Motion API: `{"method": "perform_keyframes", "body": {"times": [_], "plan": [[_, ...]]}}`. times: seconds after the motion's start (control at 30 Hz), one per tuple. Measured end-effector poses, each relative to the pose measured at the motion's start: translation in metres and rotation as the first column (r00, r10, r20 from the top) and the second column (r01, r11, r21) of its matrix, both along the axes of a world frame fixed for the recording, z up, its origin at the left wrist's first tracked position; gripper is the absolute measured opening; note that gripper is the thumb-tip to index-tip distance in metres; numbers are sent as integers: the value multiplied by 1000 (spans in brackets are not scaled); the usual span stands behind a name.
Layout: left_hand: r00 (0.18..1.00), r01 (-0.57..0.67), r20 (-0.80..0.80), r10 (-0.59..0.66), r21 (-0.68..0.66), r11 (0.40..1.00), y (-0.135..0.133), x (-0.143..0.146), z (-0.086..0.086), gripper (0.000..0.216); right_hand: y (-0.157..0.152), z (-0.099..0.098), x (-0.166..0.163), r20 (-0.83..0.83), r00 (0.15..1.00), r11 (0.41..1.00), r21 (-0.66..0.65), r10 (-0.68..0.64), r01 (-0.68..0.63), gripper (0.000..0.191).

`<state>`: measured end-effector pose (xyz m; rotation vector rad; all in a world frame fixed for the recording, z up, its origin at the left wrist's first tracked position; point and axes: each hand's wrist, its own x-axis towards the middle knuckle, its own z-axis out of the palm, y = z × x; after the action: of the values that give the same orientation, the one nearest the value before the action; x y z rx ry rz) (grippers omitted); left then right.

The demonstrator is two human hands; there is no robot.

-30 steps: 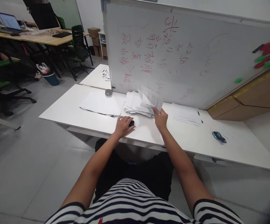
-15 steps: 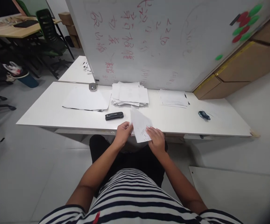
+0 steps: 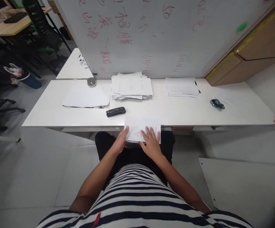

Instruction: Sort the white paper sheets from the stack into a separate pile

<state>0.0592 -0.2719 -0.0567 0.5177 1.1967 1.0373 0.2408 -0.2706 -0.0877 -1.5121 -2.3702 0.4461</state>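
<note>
A small sheaf of printed paper (image 3: 139, 125) lies over the near edge of the white table (image 3: 56, 114), partly hanging toward my lap. My right hand (image 3: 151, 142) rests flat on it with fingers spread. My left hand (image 3: 121, 141) grips the sheaf's left edge, thumb on top. A black stapler (image 3: 115, 111) lies on the table just beyond my left hand. Behind it sits a thick, untidy pile of papers (image 3: 131, 87).
A single white sheet (image 3: 86, 96) lies left of the pile, a thinner stack (image 3: 181, 87) to the right, and a small dark object (image 3: 217, 103) far right. A whiteboard (image 3: 151, 31) with red writing stands along the table's back. Office chairs (image 3: 40, 28) stand at left.
My right hand took sheets off the pile and brought them to the table's near edge; my left hand left the stapler and joined it. The sheets now lie flat under both hands.
</note>
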Motion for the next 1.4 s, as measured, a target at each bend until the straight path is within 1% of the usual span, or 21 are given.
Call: {"method": "perform_keyframes", "body": {"times": [0.07,0.13,0.17,0.2,0.23,0.27,0.3,0.33,0.37,0.4,0.47,0.57,0.63,0.7,0.8,0.9,0.97,1.1,1.27,1.33,1.4], "plan": [[997,58,-51,-59,-25,998,4,-4,-5,58,0,1,5,-15,999,997,-56,48,-49,58],[991,57,-123,-59,-17,998,6,-4,-10,55,1,-1,13,-84,994,989,-124,72,-82,59],[985,57,-163,-56,2,998,6,-3,-11,54,3,-3,18,-150,989,989,-141,14,-36,59],[977,75,-204,-68,29,997,6,-2,-11,51,5,-5,23,-240,966,986,-153,-99,63,60],[966,110,-241,-92,61,992,5,-2,-10,49,8,-7,29,-354,902,964,-180,-248,195,62],[954,157,-271,-127,94,983,4,-1,-7,46,12,-9,36,-477,785,917,-241,-396,317,65],[942,206,-295,-162,123,971,5,-1,-3,44,16,-9,43,-583,636,863,-340,-505,373,68],[929,247,-316,-191,149,957,6,-2,1,42,22,-7,49,-657,496,823,-455,-568,340,70],[917,281,-336,-212,169,945,8,-3,7,41,28,-2,56,-701,390,801,-548,-597,242,69],[908,300,-358,-219,190,935,12,-4,13,40,34,4,62,-729,322,791,-599,-604,126,66],[895,301,-406,-183,248,921,24,-6,25,39,47,22,71,-775,276,805,-593,-569,-6,57],[867,282,-495,-60,388,877,45,-8,40,38,70,49,74,-834,308,887,-452,-458,95,46],[821,307,-571,13,460,833,57,-9,43,36,84,57,68,-843,370,920,-340,-390,193,43],[774,314,-629,73,482,818,67,-10,37,35,97,52,58,-823,452,937,-267,-343,224,43],[764,235,-635,117,442,865,73,-12,17,41,106,29,42,-756,550,935,-298,-355,195,47],[798,164,-590,121,407,899,69,-13,-3,43,102,7,32,-731,569,927,-312,-375,210,48],[797,139,-591,126,382,914,64,-12,-11,42,95,2,28,-715,597,931,-289,-365,223,47],[753,165,-651,96,328,930,57,-8,-11,40,81,7,25,-627,682,926,-280,-377,254,45],[801,167,-593,85,357,919,49,-16,7,42,61,15,40,-584,696,909,-281,-417,309,44],[735,229,-668,119,409,883,51,-27,16,42,52,11,49,-580,677,890,-342,-453,303,46],[542,335,-812,217,445,830,57,-44,23,40,45,4,57,-599,612,853,-427,-516,301,49]]}}
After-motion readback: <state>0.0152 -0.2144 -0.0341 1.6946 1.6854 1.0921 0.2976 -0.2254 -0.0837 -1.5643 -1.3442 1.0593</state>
